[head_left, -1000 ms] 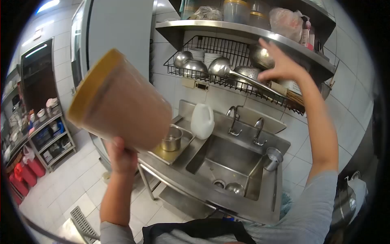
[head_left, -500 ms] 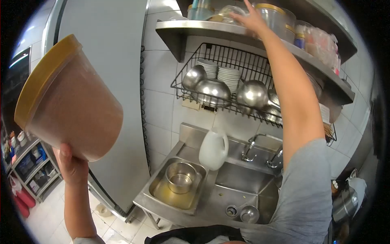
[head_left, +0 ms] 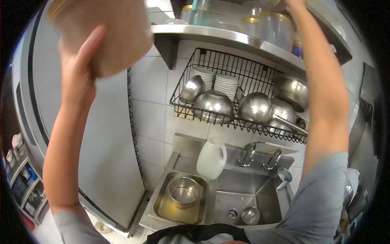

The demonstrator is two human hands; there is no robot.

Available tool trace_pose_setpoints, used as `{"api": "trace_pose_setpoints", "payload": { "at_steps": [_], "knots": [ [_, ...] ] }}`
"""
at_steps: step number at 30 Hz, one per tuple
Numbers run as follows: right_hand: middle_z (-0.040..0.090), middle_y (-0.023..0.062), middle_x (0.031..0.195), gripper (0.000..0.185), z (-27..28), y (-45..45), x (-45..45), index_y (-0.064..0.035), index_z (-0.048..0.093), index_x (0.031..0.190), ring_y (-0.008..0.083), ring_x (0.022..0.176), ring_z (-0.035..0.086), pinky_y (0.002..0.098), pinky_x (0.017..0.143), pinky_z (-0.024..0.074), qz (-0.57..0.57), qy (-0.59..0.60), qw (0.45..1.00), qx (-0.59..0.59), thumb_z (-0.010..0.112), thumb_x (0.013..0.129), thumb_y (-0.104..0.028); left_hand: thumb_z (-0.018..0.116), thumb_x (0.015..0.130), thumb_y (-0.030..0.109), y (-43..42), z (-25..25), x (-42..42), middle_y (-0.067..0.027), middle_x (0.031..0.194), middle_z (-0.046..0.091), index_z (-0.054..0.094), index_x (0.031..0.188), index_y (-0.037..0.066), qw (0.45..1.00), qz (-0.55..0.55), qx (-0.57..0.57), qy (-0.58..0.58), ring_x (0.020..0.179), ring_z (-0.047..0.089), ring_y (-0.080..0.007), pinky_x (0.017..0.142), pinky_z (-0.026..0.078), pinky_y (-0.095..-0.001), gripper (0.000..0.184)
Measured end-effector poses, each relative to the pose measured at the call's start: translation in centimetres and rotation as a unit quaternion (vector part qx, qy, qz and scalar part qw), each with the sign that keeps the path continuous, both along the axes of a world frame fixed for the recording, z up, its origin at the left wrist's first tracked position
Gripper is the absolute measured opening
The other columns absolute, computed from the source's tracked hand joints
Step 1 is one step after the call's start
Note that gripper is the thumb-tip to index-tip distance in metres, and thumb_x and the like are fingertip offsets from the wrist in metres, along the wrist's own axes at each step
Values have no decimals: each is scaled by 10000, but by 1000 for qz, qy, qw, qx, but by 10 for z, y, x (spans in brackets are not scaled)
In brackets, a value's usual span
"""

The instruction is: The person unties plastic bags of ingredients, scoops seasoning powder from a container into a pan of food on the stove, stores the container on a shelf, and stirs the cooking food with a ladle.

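Note:
My left hand (head_left: 79, 57) grips a large plastic tub (head_left: 109, 36) from below, its thumb against the side. The tub looks brown through its wall, has a yellow-gold rim, and is tilted and partly cut off by the top of the view. My right hand (head_left: 296, 5) is raised at the top edge by the upper shelf, its fingers out of sight or blurred. Nearest to it on the lower steel shelf (head_left: 227, 35) are clear containers (head_left: 275, 30) with gold rims.
A black wire rack (head_left: 243, 57) holds stacked white plates (head_left: 226, 86), steel bowls (head_left: 213, 103) and a colander (head_left: 282, 114). Below are a sink (head_left: 233, 191), taps (head_left: 248, 154), a white jug (head_left: 211, 158) and a tray with a steel pot (head_left: 184, 193). A grey door panel (head_left: 105, 154) stands left.
My left hand has lifted the tub up and to the right. My right hand has moved from the lower shelf up and right. The camera view has shifted.

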State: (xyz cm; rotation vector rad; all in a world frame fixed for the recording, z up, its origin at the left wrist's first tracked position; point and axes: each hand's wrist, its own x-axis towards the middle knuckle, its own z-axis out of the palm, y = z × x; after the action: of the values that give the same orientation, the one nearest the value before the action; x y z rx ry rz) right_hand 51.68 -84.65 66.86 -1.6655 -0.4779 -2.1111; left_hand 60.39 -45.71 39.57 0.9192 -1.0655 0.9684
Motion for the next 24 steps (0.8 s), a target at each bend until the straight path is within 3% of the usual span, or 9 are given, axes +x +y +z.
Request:
{"api": "trace_pose_setpoints", "payload": {
  "at_steps": [1,3,4,6,9,15,18,21,24],
  "knots": [
    [611,177,1032,550,-9,14,-30,32,523,1141,227,889,593,343,766,487,-120,-15,992,29,756,668,-124,702,766,272,-27,24,-2,-97,1040,575,482,1145,-38,999,5,-30,-18,985,556,-203,888,423,-329,537],
    [612,168,1048,537,-11,1,-60,43,516,1158,218,902,590,329,769,489,15,-21,1000,-11,736,686,-86,741,731,281,-68,69,20,-116,1021,578,391,1230,-20,998,25,14,-58,925,586,-207,845,464,-327,679],
    [612,165,1049,533,-20,-2,-75,45,515,1159,215,906,590,322,769,490,-27,-39,999,-13,734,688,-78,749,720,369,-99,82,17,-212,1221,478,357,1270,-7,999,34,-22,-37,1072,527,-268,893,441,-389,773],
    [612,158,1052,526,-44,-5,-102,48,514,1160,208,913,589,307,770,490,-107,-75,991,-18,728,693,-63,802,622,256,-149,93,-7,-240,1257,400,191,1361,44,998,-20,-64,-19,1177,426,-331,946,437,-445,982],
    [615,136,1045,497,-66,-27,-131,40,521,1158,184,906,593,285,777,487,-42,-27,995,-92,717,710,-51,838,551,292,-206,130,23,-235,1285,379,160,1378,19,991,94,-91,-28,1187,418,-340,981,392,-429,1104],
    [628,101,982,399,-118,-64,-167,28,543,1117,161,869,600,277,769,489,-81,22,993,-81,689,750,-32,849,517,328,-284,164,37,-236,1302,369,129,1417,101,954,283,-97,32,1203,392,-381,998,356,-457,1175],
    [628,111,977,353,-157,-78,-194,39,538,1097,172,879,609,281,781,499,-47,48,994,-85,667,780,-45,851,528,335,-315,181,52,-245,1323,352,112,1429,149,959,259,-101,55,1212,381,-396,1003,349,-466,1180],
    [635,101,944,294,-178,-119,-218,19,548,1070,166,827,625,271,746,512,-185,-4,980,-73,639,803,-62,820,572,397,-343,188,62,-270,1349,332,67,1437,156,949,282,-106,94,1232,368,-407,1009,337,-471,1172],
    [632,131,952,310,-208,-145,-216,43,522,1084,188,846,629,277,773,518,-203,-34,978,-30,636,805,-34,775,606,479,-365,191,58,-286,1353,332,13,1443,173,950,264,-85,143,1248,356,-410,1017,315,-488,1172]
  ]
}}
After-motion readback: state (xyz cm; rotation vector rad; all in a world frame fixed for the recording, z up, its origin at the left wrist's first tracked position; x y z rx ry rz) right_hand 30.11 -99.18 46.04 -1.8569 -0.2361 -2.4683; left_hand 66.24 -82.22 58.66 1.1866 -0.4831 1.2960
